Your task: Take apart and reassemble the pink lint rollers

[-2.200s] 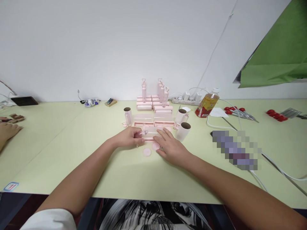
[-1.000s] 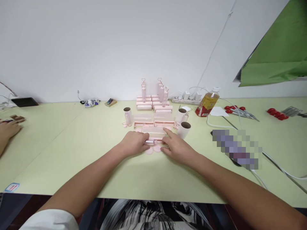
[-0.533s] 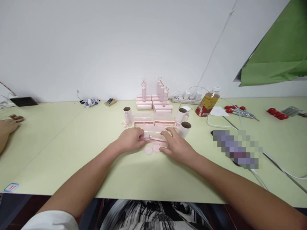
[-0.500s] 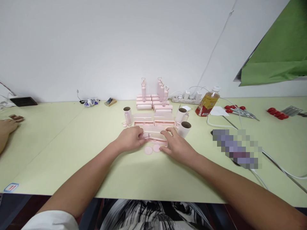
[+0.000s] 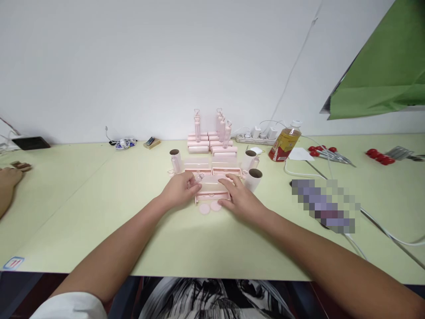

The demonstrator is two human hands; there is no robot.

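My left hand point(image 5: 179, 191) and my right hand point(image 5: 241, 198) grip the two ends of a small pink box with a clear lid point(image 5: 212, 188) at the middle of the pale green table point(image 5: 99, 212). The left fingers also pinch a small clear piece at the box's left end. Two pink discs point(image 5: 210, 207) lie on the table just in front of the box. Behind it stand two more pink trays point(image 5: 212, 170), paper rolls point(image 5: 254, 178) and a stack of pink boxes with upright pink handles point(image 5: 212, 141).
A bottle of amber liquid point(image 5: 283, 142), a power strip point(image 5: 257, 136) and white cables sit at the back right. Red-handled tools point(image 5: 327, 153) lie farther right. Another person's hand point(image 5: 7, 185) rests at the far left. A green cloth point(image 5: 381, 75) hangs top right.
Both hands have closed in on the pink box and raised its clear lid end slightly; the right hand moved from the pink discs onto the box's right end.
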